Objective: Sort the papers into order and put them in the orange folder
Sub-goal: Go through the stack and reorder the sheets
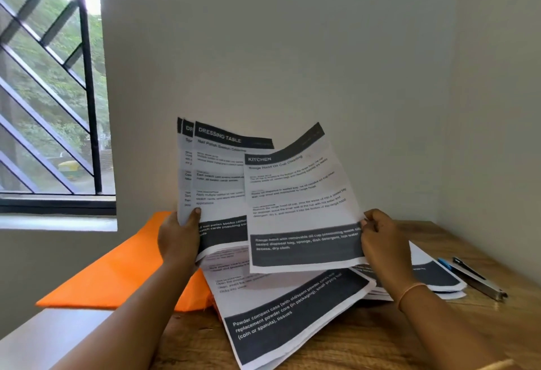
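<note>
Above the orange card folder (117, 270), left hand (178, 238) grips fanned white dressing-table sheets (216, 176); right hand (380, 238) pinches the white kitchen sheet (298, 203): keep headings grouped.

small print on kitchen sheet (298, 194) blurred; papers (292, 314) hide part of orange folder (123, 267).

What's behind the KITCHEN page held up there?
A fan of DRESSING TABLE pages, gripped by the left hand. The KITCHEN page, pinched by the right hand, covers their right sides, hiding the rest of their text.
</note>
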`<state>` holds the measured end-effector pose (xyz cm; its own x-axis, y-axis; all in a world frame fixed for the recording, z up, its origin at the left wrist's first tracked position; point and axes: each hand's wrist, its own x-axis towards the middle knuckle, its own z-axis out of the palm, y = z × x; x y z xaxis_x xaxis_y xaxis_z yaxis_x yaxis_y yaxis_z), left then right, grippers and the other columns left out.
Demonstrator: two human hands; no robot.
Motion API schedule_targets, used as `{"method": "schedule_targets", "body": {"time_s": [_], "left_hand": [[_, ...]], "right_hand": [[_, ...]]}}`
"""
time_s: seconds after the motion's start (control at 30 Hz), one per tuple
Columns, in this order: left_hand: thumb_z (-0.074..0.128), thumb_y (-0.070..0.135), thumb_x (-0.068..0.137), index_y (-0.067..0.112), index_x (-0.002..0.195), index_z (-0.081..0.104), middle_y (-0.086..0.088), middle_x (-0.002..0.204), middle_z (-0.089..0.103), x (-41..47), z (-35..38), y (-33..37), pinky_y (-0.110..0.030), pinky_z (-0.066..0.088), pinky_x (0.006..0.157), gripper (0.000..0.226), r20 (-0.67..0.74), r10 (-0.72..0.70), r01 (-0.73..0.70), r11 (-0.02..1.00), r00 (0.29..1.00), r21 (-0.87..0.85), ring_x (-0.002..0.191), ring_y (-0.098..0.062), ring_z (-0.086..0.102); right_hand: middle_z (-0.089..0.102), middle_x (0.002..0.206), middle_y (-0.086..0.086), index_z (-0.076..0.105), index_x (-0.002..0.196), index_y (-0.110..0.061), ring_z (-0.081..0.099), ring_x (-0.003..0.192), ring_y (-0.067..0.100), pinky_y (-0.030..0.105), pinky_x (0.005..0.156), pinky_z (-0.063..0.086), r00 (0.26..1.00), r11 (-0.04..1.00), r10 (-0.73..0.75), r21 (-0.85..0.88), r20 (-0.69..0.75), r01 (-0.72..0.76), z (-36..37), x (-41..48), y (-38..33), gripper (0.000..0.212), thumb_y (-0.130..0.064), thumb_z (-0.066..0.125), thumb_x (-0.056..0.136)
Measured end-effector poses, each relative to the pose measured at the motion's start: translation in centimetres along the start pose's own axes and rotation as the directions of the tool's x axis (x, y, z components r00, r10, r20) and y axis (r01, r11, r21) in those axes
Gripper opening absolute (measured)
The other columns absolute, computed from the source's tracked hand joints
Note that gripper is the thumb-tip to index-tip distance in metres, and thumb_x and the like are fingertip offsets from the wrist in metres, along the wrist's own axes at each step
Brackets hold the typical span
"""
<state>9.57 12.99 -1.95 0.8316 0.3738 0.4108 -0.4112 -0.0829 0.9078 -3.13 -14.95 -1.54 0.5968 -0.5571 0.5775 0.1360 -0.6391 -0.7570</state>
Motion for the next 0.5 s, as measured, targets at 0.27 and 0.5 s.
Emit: {"method": "schedule_targets", "body": {"time_s": [0.27,0.5], "left_hand": [[0.055,0.029,0.092,0.002,0.105,0.059,-0.023,0.109,0.063,1.6,-1.9,-0.7,-0.049,0.051,0.083,0.031,-0.246,-0.152,0.166,0.985,0.957,0.036,0.095,-0.040,0.059],[0.055,0.028,0.093,0.002,0.113,0.057,-0.020,0.118,0.062,1.8,-2.3,-0.7,-0.045,0.052,0.087,0.032,-0.339,-0.270,0.255,0.963,0.901,-0.089,0.102,-0.039,0.060]], "right_hand": [[0.060,0.080,0.012,0.057,0.082,-0.012,0.053,0.070,0.027,0.029,0.058,0.038,0.997,0.969,0.046,-0.247,0.067,-0.028,-1.5,0.7,1.4,0.019,-0.008,0.043,0.094],[0.060,0.084,0.005,0.059,0.087,-0.020,0.055,0.076,0.023,0.029,0.063,0.037,0.961,0.922,0.060,-0.384,0.268,0.050,-0.9,0.2,0.5,0.015,-0.012,0.047,0.092]]}}
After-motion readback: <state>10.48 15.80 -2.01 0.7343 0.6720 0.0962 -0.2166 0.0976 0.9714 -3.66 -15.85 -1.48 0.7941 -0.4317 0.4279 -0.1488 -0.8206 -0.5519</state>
